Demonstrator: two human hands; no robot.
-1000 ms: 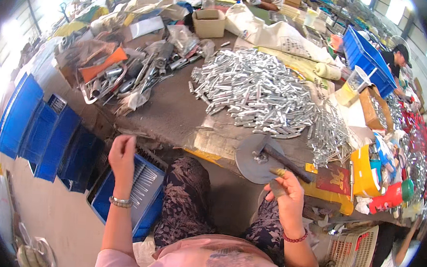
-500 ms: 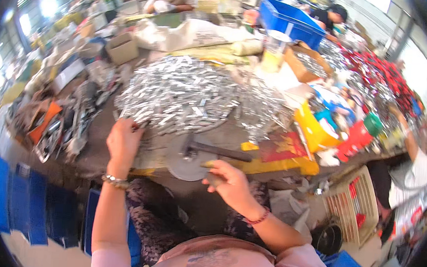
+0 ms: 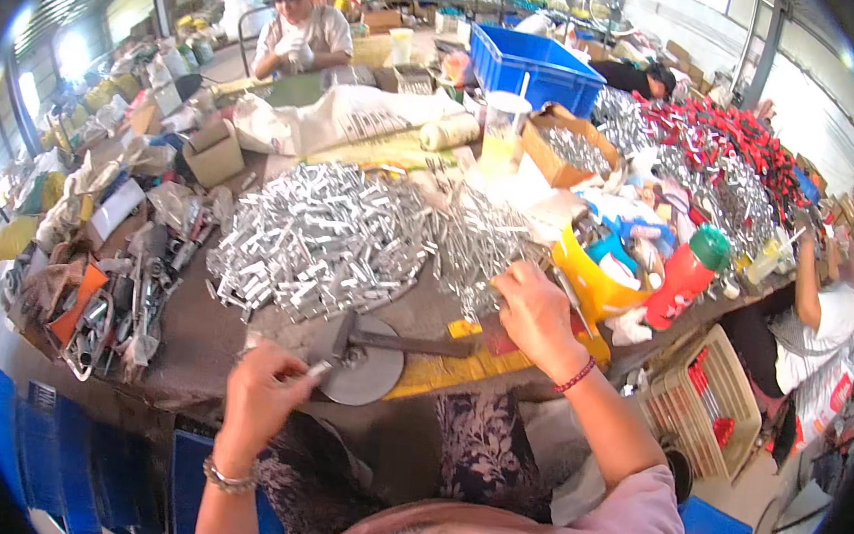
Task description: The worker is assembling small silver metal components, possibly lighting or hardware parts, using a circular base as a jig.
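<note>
My left hand [image 3: 265, 390] pinches a small silver metal piece [image 3: 319, 368] at the left rim of a round grey metal disc [image 3: 368, 373] on the table's near edge. A dark hammer-like tool [image 3: 406, 344] lies across that disc. My right hand [image 3: 534, 311] reaches forward, fingers curled into the near edge of a smaller heap of silver metal pieces [image 3: 484, 246]; what it grips is hidden. A large pile of the same silver pieces [image 3: 324, 239] lies behind the disc.
A yellow tub [image 3: 586, 280] and a red bottle with green cap [image 3: 689, 273] stand right of my right hand. Bagged hardware [image 3: 115, 283] crowds the left. A blue crate [image 3: 533, 65], cardboard boxes and other seated people ring the table. A wicker basket [image 3: 702, 409] sits below right.
The view has swung left. My left hand has come down from the big pile to the disc, holding a silver piece. My right hand has left the disc and reached into the smaller heap.
</note>
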